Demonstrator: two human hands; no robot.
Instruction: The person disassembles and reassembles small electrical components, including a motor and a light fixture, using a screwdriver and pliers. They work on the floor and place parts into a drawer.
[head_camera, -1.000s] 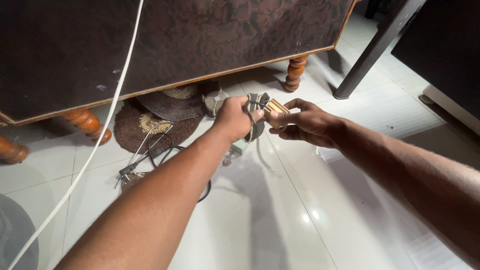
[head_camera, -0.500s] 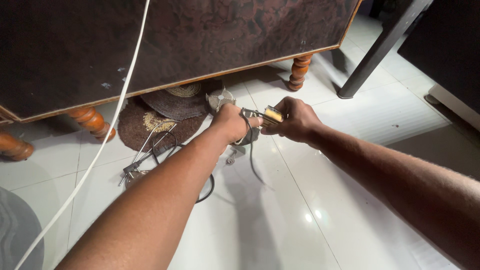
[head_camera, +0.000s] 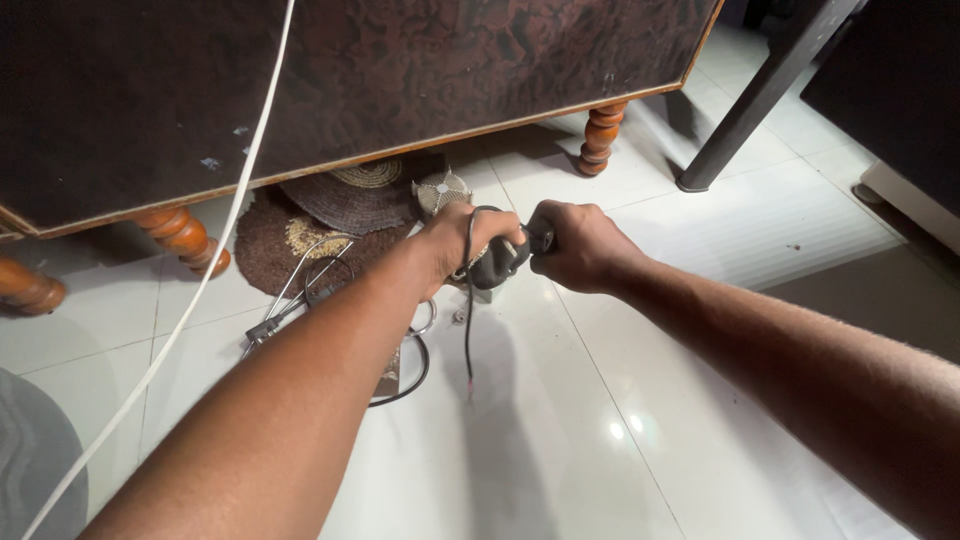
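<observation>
while both the left hand (head_camera: 462, 238) and right hand (head_camera: 580, 243) are clamped on the small dark rounded device (head_camera: 497, 262), its thin limp wire (head_camera: 467, 320) dangles; it looks light, best gripped by the body.

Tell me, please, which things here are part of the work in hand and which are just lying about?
In hand:
left hand
right hand
dark device
thin wire, hanging from it

Lying about:
woven mats
small fan
wire tool
white cable
table
</observation>
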